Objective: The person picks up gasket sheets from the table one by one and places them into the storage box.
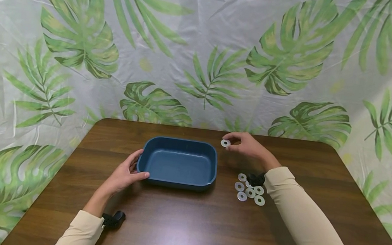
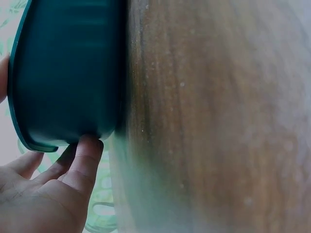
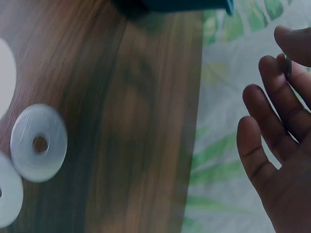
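A dark blue rectangular plastic bin (image 1: 176, 183) stands upright on the table. At its left end my left hand (image 1: 125, 174) grips it, thumb over the front rim and fingers against the outer wall. In the left wrist view, fingertips (image 2: 87, 145) press the bin's end wall (image 2: 73, 77). My right hand (image 1: 246, 145) is raised beyond the bin's back right corner, pinching a flat metal washer (image 1: 222, 142) between thumb and fingers. The right wrist view shows that hand (image 3: 286, 141) with its other fingers loosely bent; only a dark edge shows by the thumb.
Several more washers (image 1: 256, 202) lie in a loose cluster right of the bin, partly under the right wrist's black camera (image 1: 255, 179). Another black camera (image 1: 114, 220) is on the left wrist. A leaf-patterned cloth (image 1: 207, 76) hangs behind the brown wooden table (image 1: 179, 230).
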Demonstrator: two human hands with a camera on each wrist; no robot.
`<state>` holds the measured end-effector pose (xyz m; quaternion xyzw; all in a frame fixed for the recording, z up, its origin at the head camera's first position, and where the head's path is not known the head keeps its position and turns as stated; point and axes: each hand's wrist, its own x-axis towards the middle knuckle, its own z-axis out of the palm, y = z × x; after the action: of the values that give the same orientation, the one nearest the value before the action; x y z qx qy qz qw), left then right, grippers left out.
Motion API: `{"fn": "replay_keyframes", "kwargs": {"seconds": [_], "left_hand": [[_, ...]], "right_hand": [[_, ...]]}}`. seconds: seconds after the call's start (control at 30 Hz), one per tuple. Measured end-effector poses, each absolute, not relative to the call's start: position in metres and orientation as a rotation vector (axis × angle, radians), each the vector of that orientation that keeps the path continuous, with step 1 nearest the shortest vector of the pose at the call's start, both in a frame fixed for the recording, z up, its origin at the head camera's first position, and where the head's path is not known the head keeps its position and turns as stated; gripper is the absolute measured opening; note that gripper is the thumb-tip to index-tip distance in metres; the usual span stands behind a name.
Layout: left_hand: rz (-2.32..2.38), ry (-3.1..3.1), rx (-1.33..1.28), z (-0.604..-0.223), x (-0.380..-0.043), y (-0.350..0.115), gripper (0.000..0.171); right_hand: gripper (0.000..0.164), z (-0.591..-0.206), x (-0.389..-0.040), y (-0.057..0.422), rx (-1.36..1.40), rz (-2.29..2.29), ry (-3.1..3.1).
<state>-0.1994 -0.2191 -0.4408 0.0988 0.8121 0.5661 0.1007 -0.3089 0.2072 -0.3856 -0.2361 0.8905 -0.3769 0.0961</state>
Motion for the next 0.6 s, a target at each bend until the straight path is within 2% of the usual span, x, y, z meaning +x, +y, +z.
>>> {"fn": "replay_keyframes", "kwargs": {"seconds": [0.6], "left_hand": [[1.687,2.403,0.292,-0.443,-0.199,-0.22,0.085]], "right_hand": [[0.037,-0.367,-0.31,0.16,-0.759,-1.158,2.602]]}}
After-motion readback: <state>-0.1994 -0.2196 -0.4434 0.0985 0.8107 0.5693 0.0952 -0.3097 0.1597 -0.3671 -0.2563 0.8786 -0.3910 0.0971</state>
